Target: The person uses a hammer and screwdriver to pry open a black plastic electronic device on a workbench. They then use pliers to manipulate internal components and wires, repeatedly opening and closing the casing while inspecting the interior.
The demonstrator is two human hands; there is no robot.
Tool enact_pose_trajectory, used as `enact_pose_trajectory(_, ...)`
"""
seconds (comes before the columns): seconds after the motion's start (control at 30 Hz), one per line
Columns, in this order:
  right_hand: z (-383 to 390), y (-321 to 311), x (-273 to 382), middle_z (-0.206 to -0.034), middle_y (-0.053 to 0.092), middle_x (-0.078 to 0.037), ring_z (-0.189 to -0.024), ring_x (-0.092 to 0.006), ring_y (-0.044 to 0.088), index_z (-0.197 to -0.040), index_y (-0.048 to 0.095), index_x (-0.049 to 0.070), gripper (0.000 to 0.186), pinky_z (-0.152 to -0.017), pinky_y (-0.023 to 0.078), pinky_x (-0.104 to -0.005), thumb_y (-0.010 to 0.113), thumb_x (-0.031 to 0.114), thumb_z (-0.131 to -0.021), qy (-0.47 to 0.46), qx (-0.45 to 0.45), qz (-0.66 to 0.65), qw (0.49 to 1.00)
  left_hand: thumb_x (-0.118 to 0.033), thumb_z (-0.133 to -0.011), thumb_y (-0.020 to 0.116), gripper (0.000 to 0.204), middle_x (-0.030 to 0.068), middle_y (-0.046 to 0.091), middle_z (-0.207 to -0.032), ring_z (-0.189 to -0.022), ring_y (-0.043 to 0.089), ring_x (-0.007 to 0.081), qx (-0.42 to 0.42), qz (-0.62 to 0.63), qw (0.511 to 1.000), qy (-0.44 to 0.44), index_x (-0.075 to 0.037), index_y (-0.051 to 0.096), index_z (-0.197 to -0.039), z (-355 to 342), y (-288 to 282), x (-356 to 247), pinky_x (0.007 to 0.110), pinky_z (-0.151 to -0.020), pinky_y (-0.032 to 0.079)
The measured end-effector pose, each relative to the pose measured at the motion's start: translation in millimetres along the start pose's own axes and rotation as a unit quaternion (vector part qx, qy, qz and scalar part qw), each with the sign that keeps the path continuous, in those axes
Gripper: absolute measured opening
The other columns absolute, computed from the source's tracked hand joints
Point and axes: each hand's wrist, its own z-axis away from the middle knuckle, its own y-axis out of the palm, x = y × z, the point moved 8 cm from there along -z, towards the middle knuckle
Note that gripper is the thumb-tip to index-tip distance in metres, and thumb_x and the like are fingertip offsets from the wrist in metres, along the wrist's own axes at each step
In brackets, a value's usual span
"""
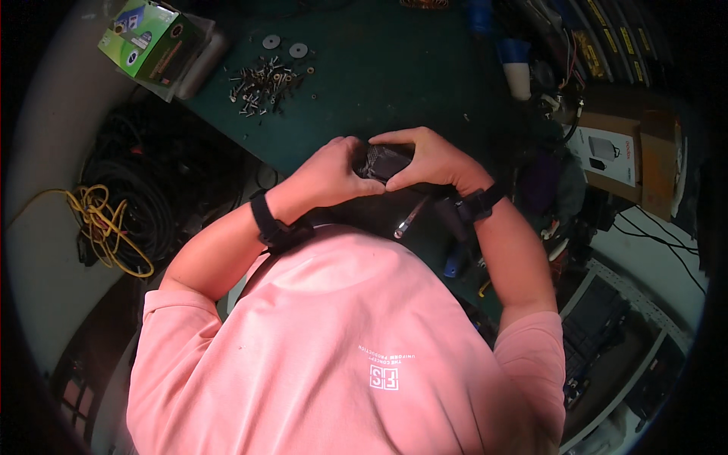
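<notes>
My left hand [334,171] and my right hand [432,159] are both closed around a dark, boxy object [384,163] with a patterned surface, above the near part of the green work surface [364,76]. My thumbs meet along its lower side, and my fingers cover its ends, so its full shape is hidden. A short metal-tipped tool or rod [409,218] lies just below my hands. Beyond them, a loose pile of screws [262,87] sits on the green surface, with two grey washers [299,51] behind it.
A green box [140,42] stands at the back left. Black coiled cables and a yellow cable [106,227] are beside the surface on the left. At the right are a cup-like container [516,72], a cardboard box [607,152], loose wires and a blue-handled tool [455,258].
</notes>
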Motion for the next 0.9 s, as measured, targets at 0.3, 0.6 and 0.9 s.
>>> enact_pose_trajectory(0.3,5.7,7.1,5.7,-0.116,0.072,-0.017,-0.103,-0.0263,0.071,-0.126,0.068,0.006,0.075,-0.093,0.053,-0.0334,0.089,0.022,-0.056,0.021,-0.020,0.024,0.999,-0.024,-0.087,0.079,0.027,-0.0037,0.055,-0.062,-0.058,0.049,0.0069,0.109,0.198,0.965,-0.136,-0.004,0.068,-0.074,16.3,16.5,31.4,0.028,-0.052,0.037)
enact_pose_trajectory(0.6,21.3,-0.9,14.7,-0.117,0.070,-0.014,-0.107,-0.0304,0.067,-0.125,0.069,0.013,0.074,-0.097,0.052,-0.0364,0.090,0.025,-0.055,-0.037,-0.093,0.103,0.990,-0.022,-0.084,0.081,0.034,0.0198,0.050,-0.062,-0.053,0.047,0.0300,-0.018,-0.058,0.996,0.067,0.003,0.062,-0.073,23.9,-3.3,-22.6,0.039,-0.053,0.040)
enact_pose_trajectory(0.9,24.8,7.6,15.7,-0.116,0.068,-0.012,-0.106,-0.0310,0.067,-0.125,0.070,0.014,0.074,-0.096,0.052,-0.0372,0.090,0.027,-0.056,-0.039,-0.127,0.090,0.987,-0.029,-0.096,0.071,0.041,-0.0051,0.045,-0.058,-0.055,0.038,0.0068,0.073,0.209,0.974,-0.048,-0.004,0.058,-0.066,25.9,8.6,27.1,0.029,-0.049,0.031)
